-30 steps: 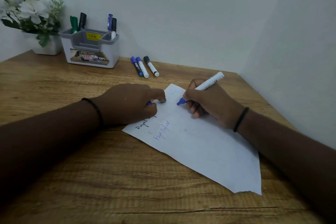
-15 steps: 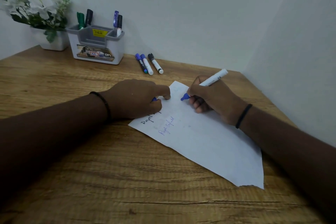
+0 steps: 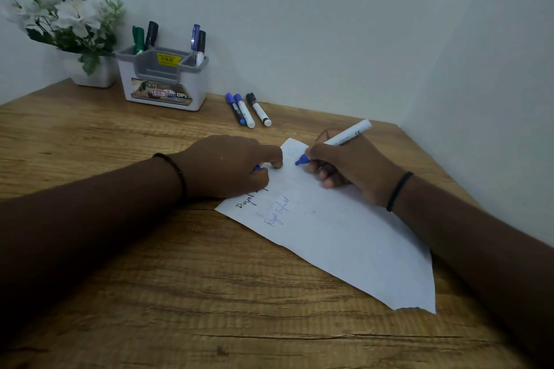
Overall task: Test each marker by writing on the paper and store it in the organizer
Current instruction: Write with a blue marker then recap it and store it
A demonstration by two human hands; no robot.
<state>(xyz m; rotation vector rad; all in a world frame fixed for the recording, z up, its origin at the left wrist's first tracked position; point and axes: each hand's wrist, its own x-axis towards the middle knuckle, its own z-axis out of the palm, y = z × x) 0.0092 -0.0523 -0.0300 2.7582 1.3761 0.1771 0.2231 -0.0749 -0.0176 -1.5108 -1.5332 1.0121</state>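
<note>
A wooden worktop (image 3: 150,278) fills the view, meeting pale walls at the far side and on the right. A white sheet of paper (image 3: 344,237) lies at an angle right of centre, with one line of black handwriting and one of blue near its left edge.

The person's left hand (image 3: 227,166) rests on the paper's far left corner, fingers curled around a small blue cap (image 3: 257,168) that only just peeks out. The right hand (image 3: 350,165) grips a white marker (image 3: 344,138) in a writing hold, its blue tip just above or touching the paper; which of the two cannot be told. Each wrist wears a dark band.

At the far left stands a white pot of white flowers (image 3: 69,27). Just right of it is a white and grey organizer (image 3: 163,81) with a yellow sticker, holding four markers upright: two in its left compartment, two in its right. Right of the organizer, three more capped markers (image 3: 247,109) lie side by side on the worktop, two with blue caps and one with a black cap.
</note>
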